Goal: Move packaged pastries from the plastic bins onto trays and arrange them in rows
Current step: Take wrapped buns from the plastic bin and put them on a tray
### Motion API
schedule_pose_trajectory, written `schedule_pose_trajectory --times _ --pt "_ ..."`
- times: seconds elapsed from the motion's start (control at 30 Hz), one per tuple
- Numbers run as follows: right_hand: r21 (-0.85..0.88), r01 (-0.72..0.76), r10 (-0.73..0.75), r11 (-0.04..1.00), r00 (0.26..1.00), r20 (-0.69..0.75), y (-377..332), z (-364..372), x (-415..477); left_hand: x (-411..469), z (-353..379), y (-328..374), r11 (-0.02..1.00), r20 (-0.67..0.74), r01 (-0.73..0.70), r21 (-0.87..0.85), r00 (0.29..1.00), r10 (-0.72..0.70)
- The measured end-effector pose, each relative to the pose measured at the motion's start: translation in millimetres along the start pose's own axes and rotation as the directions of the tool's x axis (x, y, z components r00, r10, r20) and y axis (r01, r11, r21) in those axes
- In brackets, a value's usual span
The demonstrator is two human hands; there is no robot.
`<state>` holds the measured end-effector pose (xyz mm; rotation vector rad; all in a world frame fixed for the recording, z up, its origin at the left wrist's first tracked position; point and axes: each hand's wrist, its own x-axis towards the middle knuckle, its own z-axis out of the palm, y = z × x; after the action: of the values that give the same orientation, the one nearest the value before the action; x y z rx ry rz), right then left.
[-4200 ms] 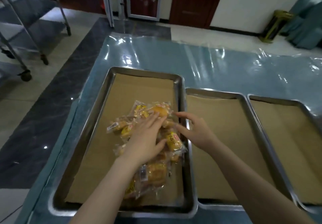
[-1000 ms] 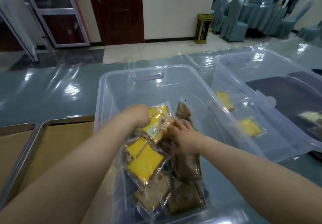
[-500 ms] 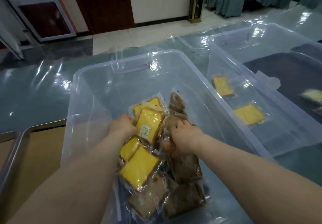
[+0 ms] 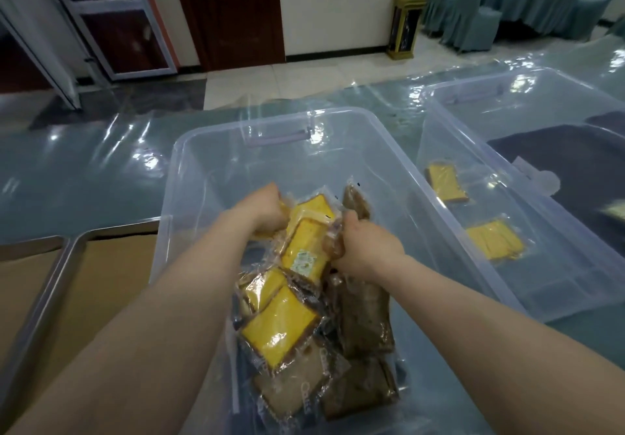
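At the far left, a metal tray (image 4: 47,299) is seen on the table (image 4: 84,170), and it is lined with brown paper (image 4: 111,292). The table is covered with shiny clear plastic. Just beside the tray, a big clear bin (image 4: 209,130) is set down. A pile of wrapped pastries (image 4: 280,329) is kept inside it, with yellow ones mostly on the left and brown ones on the right. The left hand (image 4: 263,211) is reached into the bin, and its fingers are curled round wrappers at the top of the pile. A yellow pastry with a sticker (image 4: 304,248) is found between the two hands, tipped up. The right hand (image 4: 365,248) is closed tight on more wrappers from the same pile. Further right, a second clear bin (image 4: 507,96) is placed close by. Two yellow pastries (image 4: 495,240) are laid flat on its bottom, a little apart from each other.
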<state>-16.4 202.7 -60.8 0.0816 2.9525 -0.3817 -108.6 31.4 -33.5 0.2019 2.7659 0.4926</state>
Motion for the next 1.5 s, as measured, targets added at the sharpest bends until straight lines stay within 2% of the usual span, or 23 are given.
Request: schedule_pose_trajectory --times 0.07,0.13,0.2,0.27,0.4,0.5,0.57,0.63,0.7,0.83,0.9,1.07,1.2,1.33,1.5 --pt "0.088 0.008 -0.002 0.996 0.997 -0.078 -3.8 -8.5 2.6 -8.8 -18.4 1.7 0.988 -0.158 -0.062 -0.142 0.987 0.040" --pt "0.162 0.016 0.006 0.987 0.991 -0.136 -7.8 -17.5 2.9 -26.4 -33.6 2.5 0.944 -0.325 -0.159 -0.289 0.944 0.059" --pt "0.222 0.037 0.007 0.974 0.981 -0.192 -11.6 -25.2 2.2 -50.5 -41.1 1.8 0.915 -0.459 -0.241 -0.324 0.886 0.071" --pt "0.249 0.074 -0.013 0.966 0.971 -0.240 -13.5 -31.2 1.9 -72.6 -40.2 -2.1 0.905 -0.512 -0.265 -0.332 0.857 0.062" --pt "0.368 0.154 -0.038 0.917 0.952 -0.303 -21.8 -40.0 -3.5 -101.5 -26.8 -13.8 0.873 -0.448 -0.176 -0.456 0.893 -0.054" --pt "0.553 0.251 -0.065 0.794 0.940 -0.334 -30.8 -40.7 -6.4 -108.8 -22.5 -16.6 0.815 -0.403 -0.128 -0.566 0.905 -0.138" --pt "0.621 0.247 -0.069 0.744 0.953 -0.296 -33.5 -39.1 -8.2 -110.6 -22.8 -13.2 0.823 -0.405 -0.158 -0.546 0.909 -0.094" --pt "0.692 0.206 -0.055 0.692 0.971 -0.233 -36.2 -36.0 -13.0 -113.9 -21.7 -8.1 0.867 -0.437 -0.223 -0.446 0.900 0.007" --pt "0.780 0.182 -0.046 0.599 0.980 -0.193 -41.1 -30.8 -18.9 -117.5 -18.9 -4.7 0.885 -0.475 -0.273 -0.377 0.878 0.069" --pt "0.860 0.167 -0.047 0.482 0.985 -0.165 -46.1 -24.3 -27.4 -117.6 -13.8 -5.5 0.894 -0.480 -0.247 -0.374 0.876 0.042" --pt "0.870 0.155 -0.050 0.467 0.988 -0.149 -43.5 -25.9 -29.0 -116.1 -11.7 -6.1 0.894 -0.440 -0.221 -0.390 0.898 0.030" --pt "0.830 0.181 -0.059 0.528 0.983 -0.176 -42.9 -32.6 -28.8 -108.6 -7.6 -8.8 0.906 -0.396 -0.214 -0.365 0.916 0.056" --pt "0.786 0.223 -0.090 0.577 0.974 -0.210 -49.2 -37.3 -23.5 -103.4 -12.4 -12.2 0.881 -0.392 -0.204 -0.426 0.920 0.023" --pt "0.846 0.195 -0.105 0.496 0.981 -0.165 -52.7 -41.7 -21.4 -109.2 -19.3 -8.9 0.851 -0.435 -0.246 -0.464 0.900 0.023" --pt "0.907 0.189 -0.079 0.377 0.982 -0.171 -65.4 -71.1 -30.7 -150.7 -45.5 -20.9 0.798 -0.598 -0.417 -0.436 0.796 0.090"
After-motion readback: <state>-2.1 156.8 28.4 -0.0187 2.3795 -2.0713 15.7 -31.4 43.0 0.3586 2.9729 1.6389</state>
